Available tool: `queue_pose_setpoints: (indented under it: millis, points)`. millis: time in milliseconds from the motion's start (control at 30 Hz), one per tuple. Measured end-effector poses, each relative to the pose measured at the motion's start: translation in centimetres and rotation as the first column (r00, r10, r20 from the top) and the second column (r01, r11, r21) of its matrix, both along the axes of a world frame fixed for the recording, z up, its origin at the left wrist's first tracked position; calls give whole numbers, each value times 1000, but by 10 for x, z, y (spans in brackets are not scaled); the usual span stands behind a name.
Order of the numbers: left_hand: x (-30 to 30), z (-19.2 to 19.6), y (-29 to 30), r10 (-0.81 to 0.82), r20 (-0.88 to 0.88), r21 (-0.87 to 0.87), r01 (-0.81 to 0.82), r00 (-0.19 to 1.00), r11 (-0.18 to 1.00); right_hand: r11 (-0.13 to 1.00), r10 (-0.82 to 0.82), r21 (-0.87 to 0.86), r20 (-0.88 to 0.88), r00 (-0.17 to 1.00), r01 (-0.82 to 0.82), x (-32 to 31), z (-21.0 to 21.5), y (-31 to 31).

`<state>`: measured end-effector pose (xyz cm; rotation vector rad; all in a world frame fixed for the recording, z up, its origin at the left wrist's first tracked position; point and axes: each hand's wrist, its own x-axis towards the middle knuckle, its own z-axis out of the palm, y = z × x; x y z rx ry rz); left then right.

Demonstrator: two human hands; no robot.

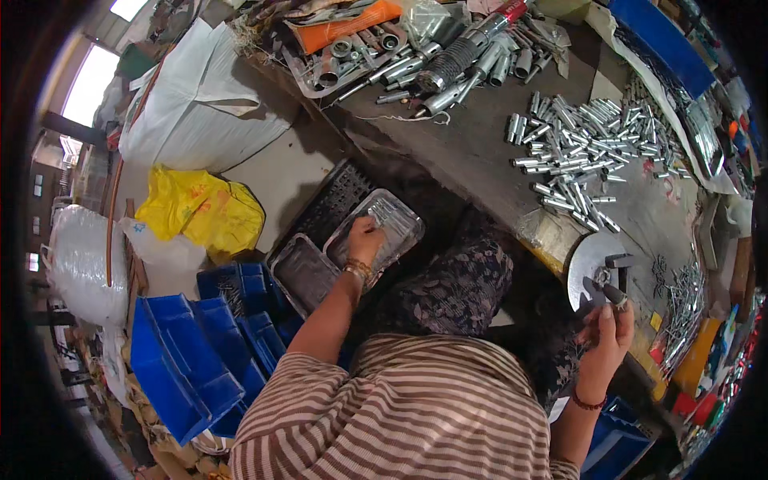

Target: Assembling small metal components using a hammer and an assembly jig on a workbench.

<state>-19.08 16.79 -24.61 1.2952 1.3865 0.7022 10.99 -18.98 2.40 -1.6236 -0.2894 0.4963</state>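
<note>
My left hand [366, 242] reaches into a shallow metal tray [412, 214] that has several slim silvery pieces lying in it. Its fingers are curled together, and whatever they hold is hidden. Against that tray sits a second metal tray [302, 268]. On the right, my right hand [612, 328] is closed at the table edge, thumb and fingers around the end of a dark handle-like piece [613, 294]. This piece reaches over a round grey metal disc [578, 268], where another dark block [620, 261] stands.
Short silvery metal tubes [572, 144] lie heaped on the table. Beyond them are larger sockets and rods [448, 72]. Thin metal pins [682, 308] are piled to the right of the disc. Blue bins [180, 352], a yellow bag [200, 210] and a black crate [320, 200] stand on the left.
</note>
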Motion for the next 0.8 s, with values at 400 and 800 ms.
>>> queue_pose_setpoints:
  millis: [400, 800]
  points:
    - [2, -126, 50, 138, -209, 44, -131, 968, 990, 999, -35, 31, 12, 999, 34, 2, -7, -3]
    - [53, 33, 25, 73, -47, 444, -45, 996, 895, 997, -2, 72, -91, 996, 9, -1, 2, -1]
